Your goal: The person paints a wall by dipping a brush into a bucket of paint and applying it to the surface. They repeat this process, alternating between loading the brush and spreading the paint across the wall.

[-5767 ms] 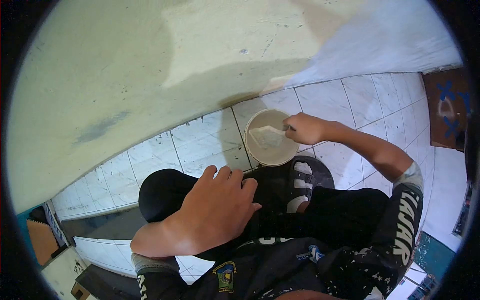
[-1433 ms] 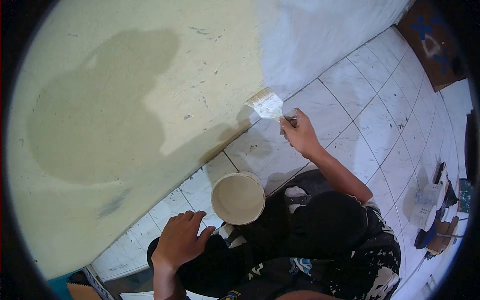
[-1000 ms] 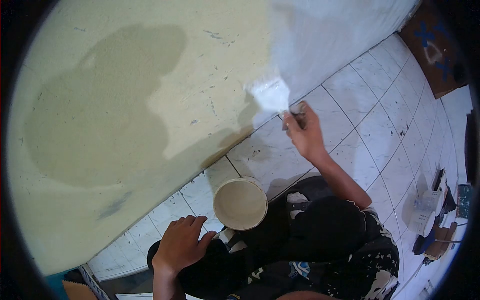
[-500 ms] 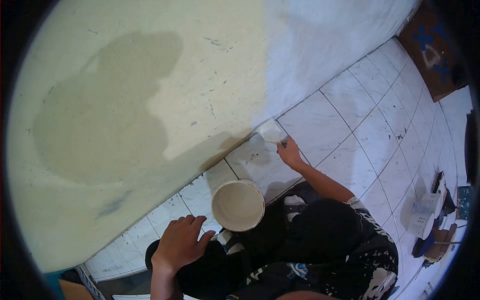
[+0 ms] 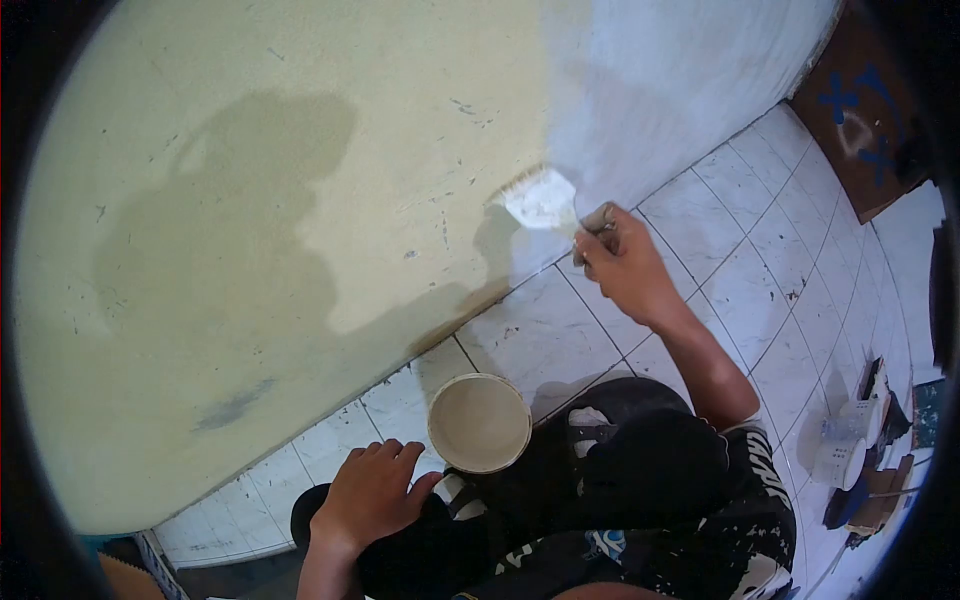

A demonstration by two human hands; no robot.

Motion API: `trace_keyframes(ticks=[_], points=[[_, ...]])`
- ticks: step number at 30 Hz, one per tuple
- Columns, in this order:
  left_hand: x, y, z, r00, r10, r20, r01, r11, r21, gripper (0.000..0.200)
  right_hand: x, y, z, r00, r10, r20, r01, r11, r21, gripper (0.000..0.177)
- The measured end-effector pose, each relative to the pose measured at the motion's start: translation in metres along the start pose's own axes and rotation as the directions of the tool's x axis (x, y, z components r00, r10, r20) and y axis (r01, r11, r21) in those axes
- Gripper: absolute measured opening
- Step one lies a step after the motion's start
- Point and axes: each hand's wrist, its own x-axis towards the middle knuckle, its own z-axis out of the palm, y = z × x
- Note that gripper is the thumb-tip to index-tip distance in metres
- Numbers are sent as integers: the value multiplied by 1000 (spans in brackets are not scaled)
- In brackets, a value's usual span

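My right hand (image 5: pixel 622 256) grips a wide paintbrush (image 5: pixel 541 200) by its handle. White paint coats the brush's flat head, and its bristles point up and left at the yellow wall (image 5: pixel 400 130), close to the border with the white painted part (image 5: pixel 660 90). On my knee rests my left hand (image 5: pixel 372 495), holding nothing, with the thumb apart from the fingers. Just right of it stands a round bucket (image 5: pixel 480 424) with pale paint inside, on the tiled floor between the wall and my feet.
White marbled tiles (image 5: pixel 540 310) run along the foot of the wall. A brown board with blue marks (image 5: pixel 850 120) leans at the upper right. White containers (image 5: pixel 842 445) and assorted items lie at the right edge.
My right hand has lifted the paintbrush from the bottom edge of the wall up onto its lower face. My left hand and the bucket stay in place as the view shifts slightly.
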Motion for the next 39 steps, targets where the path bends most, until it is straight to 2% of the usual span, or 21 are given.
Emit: trace_keyframes(ticks=[1, 3, 5, 7, 10, 12, 16, 18, 19, 21, 22, 24, 31, 34, 37, 39], points=[[-1, -1, 1, 1000, 10, -19, -10, 1000, 5, 39, -5, -15, -2, 1000, 1, 0, -1, 1000, -2, 9], [-2, 1, -3, 1000, 5, 2, -5, 1000, 6, 38, -15, -41, -3, 992, -123, -41, 125, 992, 33, 8], [-4, 4, -7, 1000, -6, 26, 6, 1000, 5, 38, -19, -49, -3, 989, -129, -68, 129, 992, 5, 8], [-6, 5, -8, 997, -42, 59, 43, 999, -26, 42, -12, -35, 1, 972, -193, -135, 210, 970, 126, 7], [-10, 5, -7, 999, -42, 28, 43, 999, -16, 42, 17, 44, 25, 964, -196, -177, 220, 967, 129, 7], [-12, 5, -7, 999, -45, 24, 46, 999, -19, 42, 31, 129, 40, 970, -150, -192, 172, 980, 103, 9], [-13, 5, -4, 999, -34, -1, 34, 999, -35, 40, 24, 208, 45, 988, -78, -133, 89, 992, 86, 12], [-13, 7, -7, 1000, -28, -1, 28, 999, -36, 40, 25, 244, 41, 990, 90, -107, -99, 991, -88, 15], [-14, 8, -7, 1000, -23, -11, 23, 999, -26, 39, 22, 258, 39, 990, 99, -104, -109, 990, -94, 15], [-17, 8, -6, 999, -20, -27, 19, 999, -37, 38, 20, 283, 36, 974, 199, -112, -220, 949, -227, 14], [-18, 8, -7, 1000, -17, -27, 15, 999, -44, 38, 20, 291, 37, 973, 204, -111, -225, 947, -228, 14], [-18, 8, -7, 1000, -16, -26, 14, 999, -51, 38, 22, 303, 39, 901, 415, -127, -434, 868, -242, 17], [-13, -2, -4, 999, -50, 4, 50, 997, -53, 38, 37, 318, 53, 865, 493, -93, -502, 841, -201, 18], [-9, -4, -4, 999, -41, -7, 40, 998, -57, 37, 43, 325, 59, 852, 517, -83, -520, 819, -241, 19], [-6, -7, -3, 999, -39, -11, 38, 998, -56, 36, 49, 341, 65, 887, 451, -98, -461, 849, -260, 19], [-4, -8, -3, 999, -44, -7, 43, 997, -61, 36, 53, 342, 66, 918, 387, -87, -393, 855, -340, 19]])
